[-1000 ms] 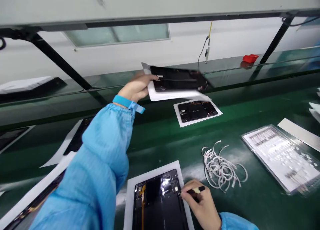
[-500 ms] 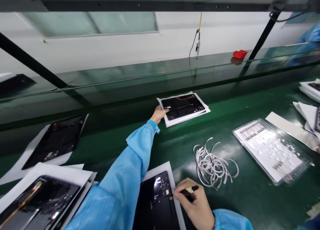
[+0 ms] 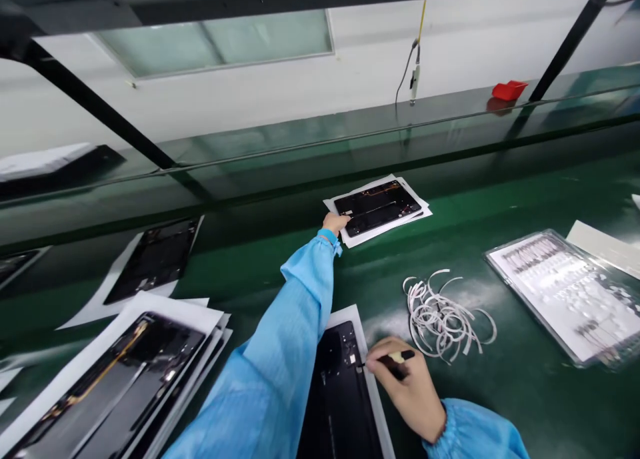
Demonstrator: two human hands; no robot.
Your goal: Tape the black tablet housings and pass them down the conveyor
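With the arm stretched out, my left hand (image 3: pixel 337 223) is closed on the left edge of a black tablet panel (image 3: pixel 383 207), which lies on white sheets far across the bench. In my right hand (image 3: pixel 407 389) is a slim dark pen-like tool (image 3: pixel 401 356) with a cream band, pinched between thumb and fingers. Its tip is close to the right edge of a nearer tablet panel (image 3: pixel 345 399), but whether it touches cannot be seen. This nearer panel lies on a white sheet, partly covered by my left sleeve.
White curled strips (image 3: pixel 445 316) lie in a heap right of my right hand. Further right is a clear-covered tray (image 3: pixel 560 292) of small parts. Stacked panels with white sheets (image 3: pixel 125 379) stand at left, another panel (image 3: pixel 155 259) behind them. A red bin (image 3: pixel 509 90) sits on the back ledge.
The view has swung left, so most things appear further right. My left hand keeps hold of the far panel, and my right hand stays at the nearer panel's edge with the tool.
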